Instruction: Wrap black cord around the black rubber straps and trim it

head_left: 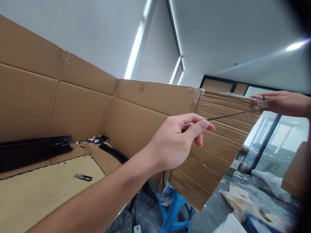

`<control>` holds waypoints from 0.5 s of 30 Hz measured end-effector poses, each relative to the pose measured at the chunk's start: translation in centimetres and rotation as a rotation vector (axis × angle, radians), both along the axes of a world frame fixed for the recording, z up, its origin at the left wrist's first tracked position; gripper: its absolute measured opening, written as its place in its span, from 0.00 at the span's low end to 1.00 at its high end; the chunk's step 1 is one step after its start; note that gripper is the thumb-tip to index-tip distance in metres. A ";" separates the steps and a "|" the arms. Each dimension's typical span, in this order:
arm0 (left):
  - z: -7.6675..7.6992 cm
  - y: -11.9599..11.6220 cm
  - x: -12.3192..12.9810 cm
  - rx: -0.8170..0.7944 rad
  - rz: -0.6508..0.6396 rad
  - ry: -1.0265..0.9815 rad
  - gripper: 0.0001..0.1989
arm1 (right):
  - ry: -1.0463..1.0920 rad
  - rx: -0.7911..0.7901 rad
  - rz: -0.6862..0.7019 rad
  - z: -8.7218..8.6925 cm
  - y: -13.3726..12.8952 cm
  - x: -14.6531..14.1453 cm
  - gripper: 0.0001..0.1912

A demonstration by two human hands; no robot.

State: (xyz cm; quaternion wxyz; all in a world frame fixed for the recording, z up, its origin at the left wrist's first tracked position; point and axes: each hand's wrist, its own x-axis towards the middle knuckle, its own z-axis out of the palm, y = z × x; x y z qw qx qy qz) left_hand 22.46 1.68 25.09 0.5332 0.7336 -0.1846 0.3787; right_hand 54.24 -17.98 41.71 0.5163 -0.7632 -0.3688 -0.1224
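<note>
A thin dark cord (pixel 233 115) is stretched nearly straight between my two hands. My left hand (pixel 177 139) pinches one end between thumb and fingers, in front of the cardboard wall. At the right, my right hand (pixel 284 103) is closed at the taped top corner of a ridged cardboard flap (pixel 213 142), where the cord's other end runs. The flap's corner partly hides those fingertips. Small thread snips (pixel 83 177) with a black handle lie on the pale board (pixel 48 191) at lower left, well away from both hands.
Tall cardboard walls (pixel 85 106) surround the work surface. Black strips (pixel 36 150) are stacked at the left, with a tangle of cords (pixel 99 139) in the corner. Below the flap stands a blue plastic stool (pixel 176 210). Plastic bags (pixel 272 184) lie on the floor at right.
</note>
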 end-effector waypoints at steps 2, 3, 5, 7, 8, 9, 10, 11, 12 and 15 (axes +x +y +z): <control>0.6 -0.1 0.2 0.014 -0.012 -0.007 0.13 | 0.245 -0.086 -0.028 1.5 -0.1 -0.2 0.23; 0.8 -0.2 0.2 0.023 -0.024 -0.005 0.13 | 0.295 -0.063 -0.032 2.2 -0.4 0.3 0.23; 1.1 -0.5 0.1 0.039 -0.053 -0.006 0.13 | 0.335 -0.015 -0.012 3.5 -1.2 1.7 0.24; 1.4 -0.9 -0.1 0.043 -0.075 -0.026 0.13 | 0.319 -0.035 0.027 4.6 -1.7 3.1 0.27; 1.6 -1.1 -0.3 0.036 -0.077 -0.048 0.13 | 0.267 -0.063 0.062 5.1 -1.7 3.4 0.28; 1.7 -1.2 -0.5 0.020 -0.072 -0.082 0.12 | 0.199 -0.102 0.105 5.5 -1.4 3.5 0.28; 1.9 -1.2 -0.8 -0.003 -0.063 -0.123 0.12 | 0.111 -0.128 0.139 5.9 -0.8 3.2 0.28; 2.1 -1.2 -1.1 -0.030 -0.053 -0.167 0.11 | 0.025 -0.149 0.141 6.2 0.1 2.5 0.27; 2.2 -1.1 -1.6 -0.060 -0.044 -0.214 0.11 | -0.038 -0.167 0.119 6.4 1.3 1.4 0.26; 2.6 -0.7 -3.8 -0.146 -0.018 -0.366 0.10 | -0.223 -0.153 0.067 6.9 6.0 -3.2 0.28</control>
